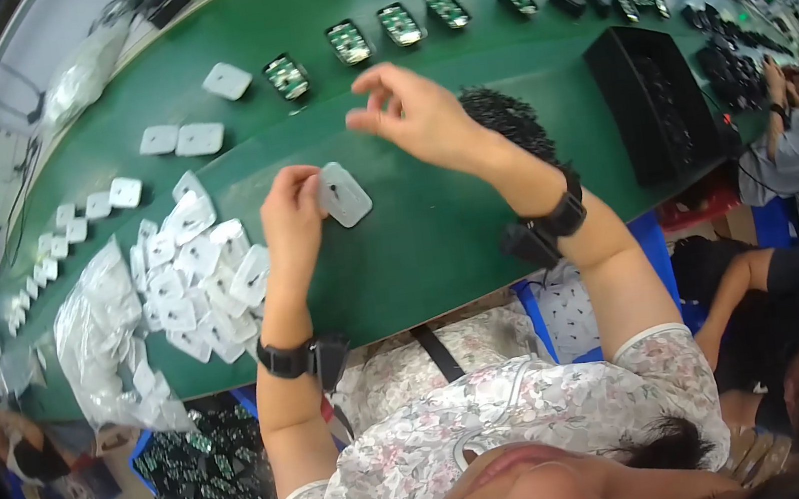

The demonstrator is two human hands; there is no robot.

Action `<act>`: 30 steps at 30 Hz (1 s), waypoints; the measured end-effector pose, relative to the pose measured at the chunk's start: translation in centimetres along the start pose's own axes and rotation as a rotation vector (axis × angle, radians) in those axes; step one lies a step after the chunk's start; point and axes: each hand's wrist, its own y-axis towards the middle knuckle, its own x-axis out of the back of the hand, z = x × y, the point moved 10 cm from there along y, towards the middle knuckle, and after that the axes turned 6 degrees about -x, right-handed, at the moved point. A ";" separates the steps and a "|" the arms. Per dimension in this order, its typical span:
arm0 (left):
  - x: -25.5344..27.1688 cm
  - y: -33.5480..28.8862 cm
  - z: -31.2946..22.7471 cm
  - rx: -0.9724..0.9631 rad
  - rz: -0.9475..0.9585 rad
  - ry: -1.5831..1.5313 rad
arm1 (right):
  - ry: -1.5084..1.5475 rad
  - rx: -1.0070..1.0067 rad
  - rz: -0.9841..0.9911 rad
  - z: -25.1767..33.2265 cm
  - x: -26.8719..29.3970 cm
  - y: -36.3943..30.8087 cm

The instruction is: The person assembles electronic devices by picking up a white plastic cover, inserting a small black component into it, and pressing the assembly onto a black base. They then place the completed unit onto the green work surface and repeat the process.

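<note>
My left hand [292, 213] pinches the edge of a white plastic cover [346, 199] with rounded corners and a small dark mark in its middle. The cover is over the green table, tilted a little. My right hand [417, 116] is farther away and to the right, its fingers bent and apart, with nothing visible in them. Beyond it stand black housings with green circuit boards [349, 42] in a spaced row. Close to my right forearm lies a heap of small black parts [509, 119]. Left of my left hand is a pile of white covers [196, 276].
A clear plastic bag [103, 334] lies by the pile. More white covers [98, 204] run in rows at the left. A black box [653, 105] stands at the right. Below the table is a blue bin of circuit boards [209, 476]. Other people [790, 148] sit at the right.
</note>
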 end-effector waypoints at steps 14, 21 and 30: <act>-3.9 -4.2 -6.2 -0.497 -0.021 0.932 | -0.307 -0.070 -0.010 -0.3 -9.5 15.0; -3.2 -5.9 -6.8 -0.683 0.055 0.752 | 0.000 0.112 0.081 -1.0 -3.9 4.3; -3.1 -6.0 -5.8 -0.622 0.141 0.580 | -0.219 0.367 -0.062 -0.9 -1.2 -2.2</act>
